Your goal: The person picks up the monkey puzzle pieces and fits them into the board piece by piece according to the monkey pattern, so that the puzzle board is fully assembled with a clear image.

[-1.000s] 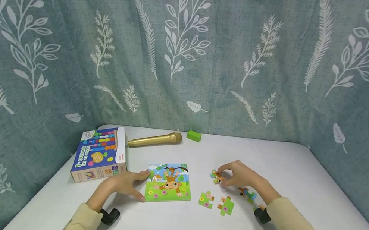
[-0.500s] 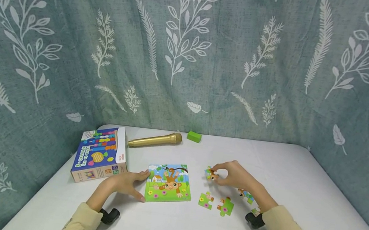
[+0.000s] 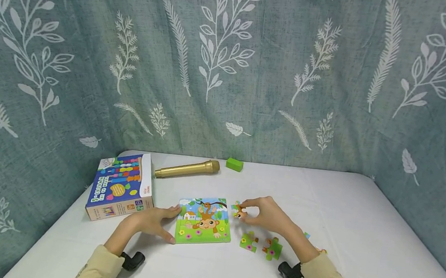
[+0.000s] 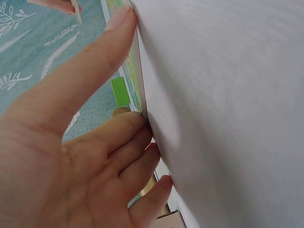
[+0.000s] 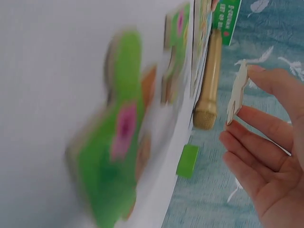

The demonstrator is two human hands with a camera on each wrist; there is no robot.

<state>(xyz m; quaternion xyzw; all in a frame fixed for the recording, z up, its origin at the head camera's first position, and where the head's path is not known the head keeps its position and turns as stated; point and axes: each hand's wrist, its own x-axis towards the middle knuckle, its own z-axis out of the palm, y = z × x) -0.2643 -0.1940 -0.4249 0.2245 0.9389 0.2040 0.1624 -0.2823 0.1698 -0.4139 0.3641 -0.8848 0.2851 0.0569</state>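
A square monkey-picture puzzle board (image 3: 202,234) lies on the white table. My left hand (image 3: 153,221) rests along its left side, thumb at the near corner and fingertips at the far part of that edge. Between the thumb and fingers of my right hand (image 3: 266,212) is a jigsaw piece (image 3: 237,210), pinched just beyond the board's right edge. In the right wrist view the piece (image 5: 238,92) shows its pale side and stands clear of the table. Two loose pieces, one with a yellow flower (image 3: 249,241) and one with a pink flower (image 3: 274,249), lie to the board's right.
More pieces peek out behind the right forearm, mostly hidden. A toy box (image 3: 122,185) stands at the left, with a gold microphone (image 3: 187,169) and a green block (image 3: 234,164) toward the back. A leaf-patterned curtain (image 3: 271,71) rises behind the table.
My right hand has moved left with the pinched piece, from above the loose pieces to near the board's right edge. My left hand and the board have stayed put.
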